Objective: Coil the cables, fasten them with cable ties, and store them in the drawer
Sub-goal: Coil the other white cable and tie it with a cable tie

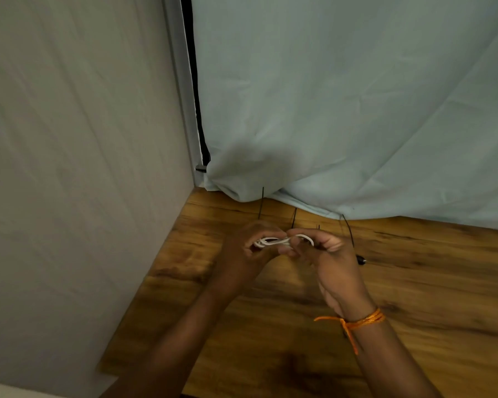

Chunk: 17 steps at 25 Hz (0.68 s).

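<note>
- Cable [273, 242]: one, thin and white, wound into a small flat coil above the wooden worktop [414, 282].
- Hands: two; left hand [242, 249] and right hand [328, 254] each grip one end of the coil.
- Cable ties [349, 231]: four black strips behind the hands.

White cable [273, 242] coiled in loose loops, thin black cable ties [293, 218] on table [429, 271] behind

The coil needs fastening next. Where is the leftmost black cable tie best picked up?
Probably pinch the leftmost cable tie at mid-length, from above: it lies flat on the wooden table, pointing away, near end hidden behind the left hand, far tip against the curtain.
</note>
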Available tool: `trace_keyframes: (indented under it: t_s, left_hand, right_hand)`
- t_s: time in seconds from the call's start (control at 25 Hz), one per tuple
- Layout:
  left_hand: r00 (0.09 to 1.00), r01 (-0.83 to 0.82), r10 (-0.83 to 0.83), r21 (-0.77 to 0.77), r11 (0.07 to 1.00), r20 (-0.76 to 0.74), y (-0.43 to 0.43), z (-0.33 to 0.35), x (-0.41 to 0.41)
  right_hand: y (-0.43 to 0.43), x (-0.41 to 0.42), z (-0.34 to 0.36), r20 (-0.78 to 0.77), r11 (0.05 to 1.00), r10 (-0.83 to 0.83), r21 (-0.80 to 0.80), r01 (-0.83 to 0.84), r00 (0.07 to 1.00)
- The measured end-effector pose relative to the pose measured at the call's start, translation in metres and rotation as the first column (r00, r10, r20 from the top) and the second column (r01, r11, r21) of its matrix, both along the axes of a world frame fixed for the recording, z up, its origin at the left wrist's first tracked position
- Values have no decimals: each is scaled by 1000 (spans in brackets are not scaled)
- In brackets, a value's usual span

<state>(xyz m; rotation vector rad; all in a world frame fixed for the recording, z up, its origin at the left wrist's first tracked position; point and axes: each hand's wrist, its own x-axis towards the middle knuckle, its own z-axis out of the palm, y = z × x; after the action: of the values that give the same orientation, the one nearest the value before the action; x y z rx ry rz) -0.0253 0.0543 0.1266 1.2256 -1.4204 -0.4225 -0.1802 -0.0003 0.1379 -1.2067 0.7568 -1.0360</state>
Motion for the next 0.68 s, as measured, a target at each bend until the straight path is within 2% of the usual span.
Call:
trace_keyframes:
  t_s: [0.16,0.28,0.44,0.56,0.68]
  left_hand:
    - [978,-20,36,75,997,-208,-1,-6,-2]
    - [940,-22,83,185,982,-330,-2,-9,-8]
    - [916,-47,184,360,932,-357,-8,-21,-8]
    - [888,-46,225,409,911,-401,-9,-36,-1]
    - [866,-10,222,428,904,-448,-8,-50,-2]
  right_hand:
    - [3,4,-4,-13,999,-25,-46,25,1000]
    - [3,5,-10,-63,999,-38,-34,36,997]
    - [-3,-9,-17,-245,1000,-5,0,5,969]
    - [-18,-35,-32,-400,996,-88,-19,87,912]
    - [-37,-70,-58,-591,964,-265,-144,224,762]
